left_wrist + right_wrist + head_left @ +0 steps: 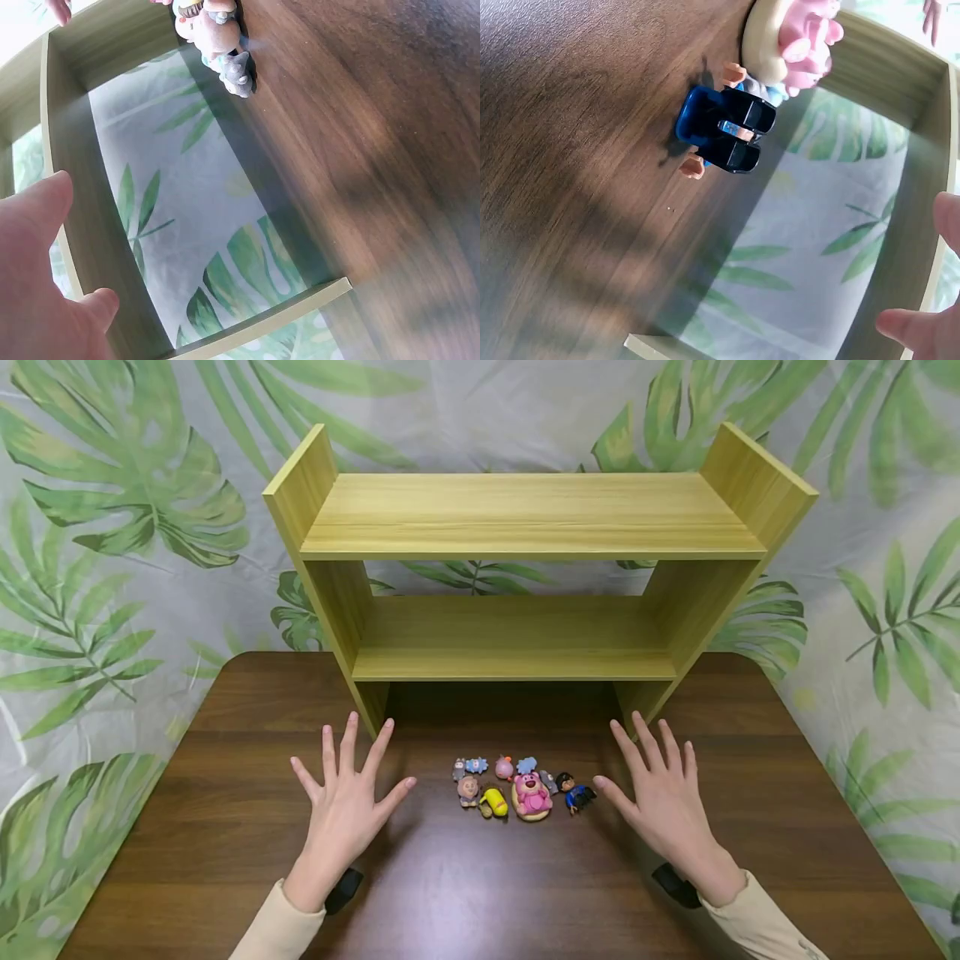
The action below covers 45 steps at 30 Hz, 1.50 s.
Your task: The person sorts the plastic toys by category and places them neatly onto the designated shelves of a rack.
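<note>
My left hand (pixel 347 802) is spread with straight fingers over the table, left of a cluster of small toy figures, and holds nothing. My right hand (pixel 663 797) is spread likewise on the other side, its thumb nearest the toy figure in blue (pixel 577 794). The cluster includes a pink bear figure (pixel 532 797) on a cream base, a yellow figure (pixel 494 802), a brownish figure (pixel 468 790), a round pink figure (pixel 504 767) and several small grey and blue ones. In the right wrist view the blue-clad figure (pixel 724 127) lies with its black legs toward the shelf.
A light wooden shelf unit (pixel 525 514) with two boards stands on the dark brown table (pixel 450 893), behind the toys. Its side panels reach down close to my fingertips. A leaf-patterned cloth (pixel 112 610) hangs behind and beside the table.
</note>
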{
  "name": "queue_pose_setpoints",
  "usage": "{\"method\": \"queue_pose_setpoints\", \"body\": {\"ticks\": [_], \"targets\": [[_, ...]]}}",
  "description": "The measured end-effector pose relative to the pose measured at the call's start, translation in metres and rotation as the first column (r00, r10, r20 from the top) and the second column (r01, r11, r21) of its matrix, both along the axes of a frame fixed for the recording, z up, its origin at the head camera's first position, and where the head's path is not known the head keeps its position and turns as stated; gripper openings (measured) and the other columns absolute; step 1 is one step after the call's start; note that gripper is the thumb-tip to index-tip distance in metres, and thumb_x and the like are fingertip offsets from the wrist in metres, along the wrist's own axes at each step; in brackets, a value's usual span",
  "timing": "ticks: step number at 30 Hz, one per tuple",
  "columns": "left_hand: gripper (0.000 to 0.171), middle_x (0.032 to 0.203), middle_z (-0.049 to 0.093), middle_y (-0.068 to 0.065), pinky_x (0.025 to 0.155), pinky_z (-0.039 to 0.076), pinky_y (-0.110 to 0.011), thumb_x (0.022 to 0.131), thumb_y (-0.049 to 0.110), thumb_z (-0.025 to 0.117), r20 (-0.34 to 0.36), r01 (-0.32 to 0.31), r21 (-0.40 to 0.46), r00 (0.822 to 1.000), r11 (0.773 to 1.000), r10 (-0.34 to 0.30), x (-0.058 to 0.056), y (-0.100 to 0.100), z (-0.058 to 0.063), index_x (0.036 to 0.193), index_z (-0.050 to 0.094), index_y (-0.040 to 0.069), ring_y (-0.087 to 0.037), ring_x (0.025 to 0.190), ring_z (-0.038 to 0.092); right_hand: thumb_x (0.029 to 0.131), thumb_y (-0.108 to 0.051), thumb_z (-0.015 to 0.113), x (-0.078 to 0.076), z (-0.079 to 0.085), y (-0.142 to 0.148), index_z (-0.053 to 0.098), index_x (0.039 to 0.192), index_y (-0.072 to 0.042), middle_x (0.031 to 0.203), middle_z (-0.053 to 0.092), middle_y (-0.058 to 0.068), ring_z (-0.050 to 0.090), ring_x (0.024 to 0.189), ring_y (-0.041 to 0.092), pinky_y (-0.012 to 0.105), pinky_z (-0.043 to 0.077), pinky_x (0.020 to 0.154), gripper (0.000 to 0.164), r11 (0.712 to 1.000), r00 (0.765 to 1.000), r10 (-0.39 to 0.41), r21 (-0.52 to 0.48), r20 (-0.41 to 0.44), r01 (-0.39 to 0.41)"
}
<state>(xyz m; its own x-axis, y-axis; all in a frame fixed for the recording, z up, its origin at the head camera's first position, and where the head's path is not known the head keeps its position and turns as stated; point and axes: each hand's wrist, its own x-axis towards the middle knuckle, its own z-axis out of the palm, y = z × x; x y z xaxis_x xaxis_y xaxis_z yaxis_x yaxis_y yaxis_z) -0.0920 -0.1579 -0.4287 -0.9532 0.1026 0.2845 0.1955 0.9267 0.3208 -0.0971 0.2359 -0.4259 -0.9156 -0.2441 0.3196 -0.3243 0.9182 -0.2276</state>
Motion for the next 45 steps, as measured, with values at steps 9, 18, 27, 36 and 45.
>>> {"method": "queue_pose_setpoints", "body": {"ticks": [9, 18, 27, 36, 45], "targets": [[0.08, 0.158, 0.004, -0.012, 0.096, -0.009, -0.074, 0.088, 0.059, 0.056, -0.008, 0.012, 0.046, 1.0, 0.999, -0.011, 0.001, -0.003, -0.001, 0.154, 0.016, 0.036, -0.042, 0.141, -0.006, 0.092, -0.051, 0.054, -0.003, -0.002, -0.001, 0.027, 0.152, -0.017, 0.154, 0.023, 0.015, 0.017, 0.138, 0.042, 0.062, 0.011, 0.107, 0.074, 0.998, 0.999, 0.043, -0.042, -0.03, -0.044], [0.085, 0.156, 0.01, -0.015, 0.098, 0.003, -0.075, 0.086, 0.048, 0.066, -0.077, 0.02, 0.089, 0.997, 0.996, -0.013, -0.006, -0.008, 0.0, 0.153, 0.016, 0.035, -0.044, 0.14, 0.005, 0.091, -0.044, 0.061, -0.007, 0.0, -0.003, 0.033, 0.149, -0.012, 0.149, 0.032, 0.017, 0.025, 0.135, 0.04, 0.055, 0.016, 0.109, 0.072, 0.986, 0.988, 0.128, -0.097, -0.085, -0.136], [0.088, 0.154, 0.017, -0.017, 0.1, 0.012, -0.071, 0.085, 0.032, 0.072, -0.162, 0.067, 0.127, 0.986, 0.99, -0.046, -0.02, -0.018, -0.004, 0.154, 0.017, 0.031, -0.042, 0.139, 0.015, 0.086, -0.028, 0.071, -0.01, -0.003, -0.007, 0.038, 0.146, -0.008, 0.147, 0.037, 0.015, 0.034, 0.132, 0.035, 0.055, 0.027, 0.102, 0.071, 0.958, 0.969, 0.226, -0.157, -0.099, -0.24], [0.089, 0.152, 0.023, -0.018, 0.1, 0.021, -0.069, 0.083, 0.017, 0.076, -0.293, 0.166, 0.143, 0.949, 0.976, -0.119, -0.038, -0.027, -0.008, 0.153, 0.021, 0.022, -0.039, 0.135, 0.027, 0.083, -0.019, 0.074, -0.011, -0.012, -0.014, 0.04, 0.144, -0.008, 0.144, 0.041, 0.012, 0.039, 0.128, 0.029, 0.05, 0.034, 0.099, 0.071, 0.933, 0.955, 0.295, -0.206, -0.034, -0.295], [0.091, 0.148, 0.028, -0.022, 0.098, 0.028, -0.065, 0.08, 0.009, 0.077, -0.402, 0.212, 0.149, 0.906, 0.966, -0.137, -0.055, -0.03, -0.01, 0.153, 0.024, 0.018, -0.042, 0.129, 0.035, 0.085, -0.019, 0.074, -0.008, -0.021, -0.018, 0.042, 0.142, -0.008, 0.142, 0.043, 0.013, 0.04, 0.128, 0.028, 0.05, 0.037, 0.098, 0.067, 0.92, 0.94, 0.338, -0.227, 0.042, -0.321]]}}
